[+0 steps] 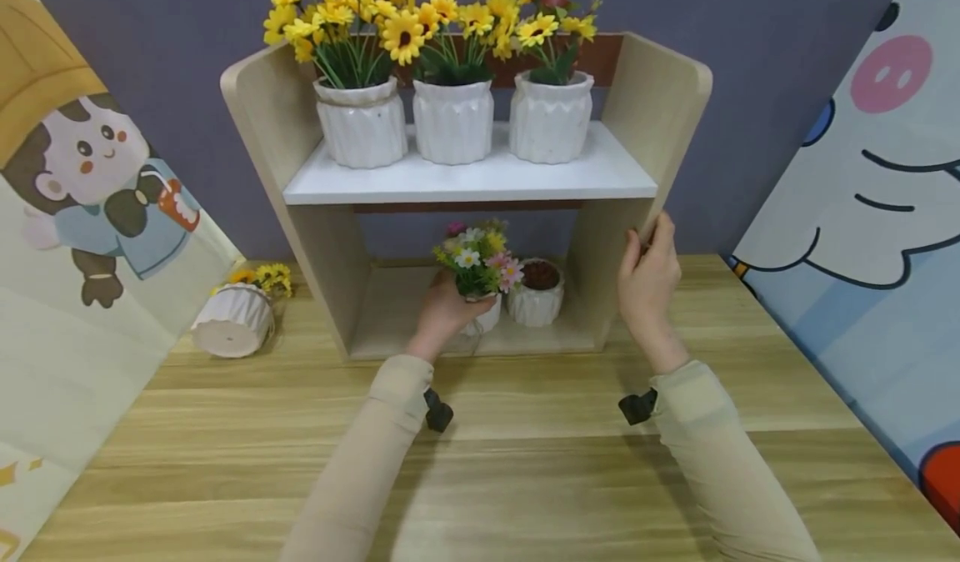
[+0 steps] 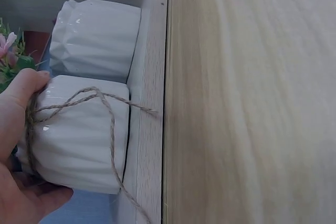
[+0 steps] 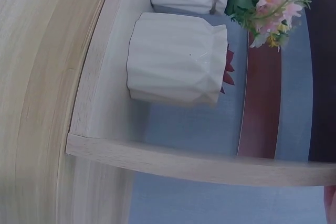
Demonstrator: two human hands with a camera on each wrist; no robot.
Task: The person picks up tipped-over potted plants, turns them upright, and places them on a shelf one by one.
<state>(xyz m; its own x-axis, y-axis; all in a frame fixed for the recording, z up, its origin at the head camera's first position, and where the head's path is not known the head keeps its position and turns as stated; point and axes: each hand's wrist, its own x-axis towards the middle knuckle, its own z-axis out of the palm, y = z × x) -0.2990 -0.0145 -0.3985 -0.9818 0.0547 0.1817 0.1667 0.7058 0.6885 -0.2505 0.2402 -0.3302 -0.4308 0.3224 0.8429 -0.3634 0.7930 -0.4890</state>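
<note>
On the lower shelf, my left hand (image 1: 447, 310) grips a white ceramic flower pot (image 2: 79, 135) around its twine-tied rim, thumb on one side and fingers on the other. Pink, white and yellow artificial flowers (image 1: 480, 260) rise from it. Beside it stands a second white pot (image 3: 176, 59) holding a dark red plant (image 1: 542, 276); in the left wrist view the two pots are close together. My right hand (image 1: 649, 274) holds the front edge of the right side panel (image 1: 667, 141) of the wooden shelf unit, and only a sliver of it shows in the right wrist view.
Three white pots of yellow flowers, among them a middle pot (image 1: 453, 124), stand on the white upper shelf (image 1: 472, 180). Left of the unit, another white pot (image 1: 234, 320) with yellow flowers lies tipped on the wooden table (image 1: 525, 479). Cartoon-printed panels (image 1: 885, 212) flank the table.
</note>
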